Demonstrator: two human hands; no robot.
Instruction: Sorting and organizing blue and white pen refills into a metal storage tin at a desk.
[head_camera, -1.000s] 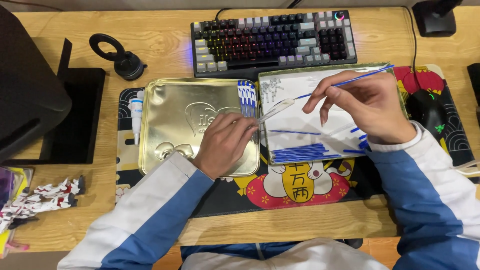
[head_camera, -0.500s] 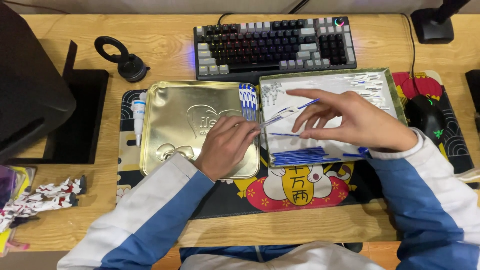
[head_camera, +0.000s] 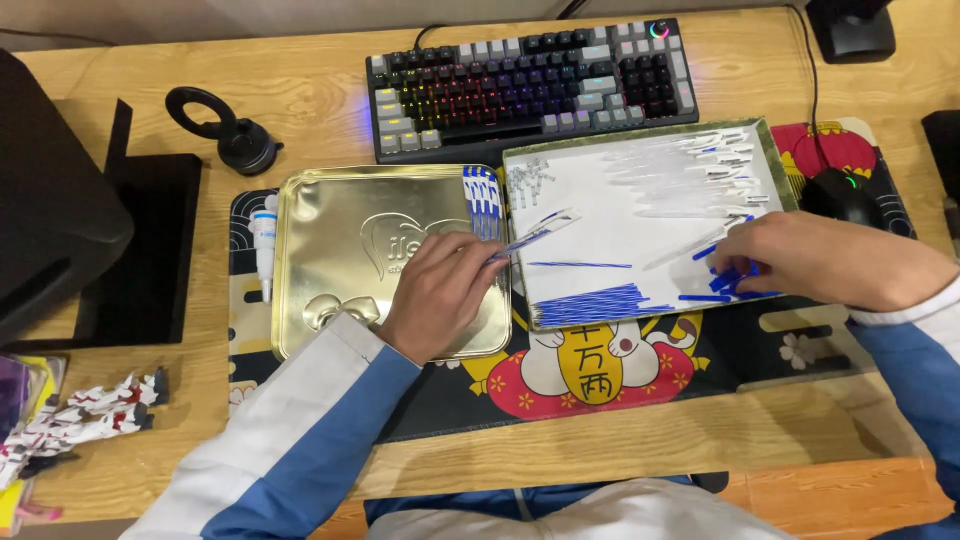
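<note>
Desk: pen barrel slanting up-right

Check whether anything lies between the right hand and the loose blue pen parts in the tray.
Nothing visible does. The right hand already rests on the loose blue pen parts at the tray's lower right corner. The left hand holds a clear pen barrel, well aside.

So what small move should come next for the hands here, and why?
Probably the right hand should pinch one blue cap from the loose caps beneath its fingertips and carry it to the left hand. That hand holds a clear pen barrel angled over the white-lined tray, apparently uncapped.
</note>
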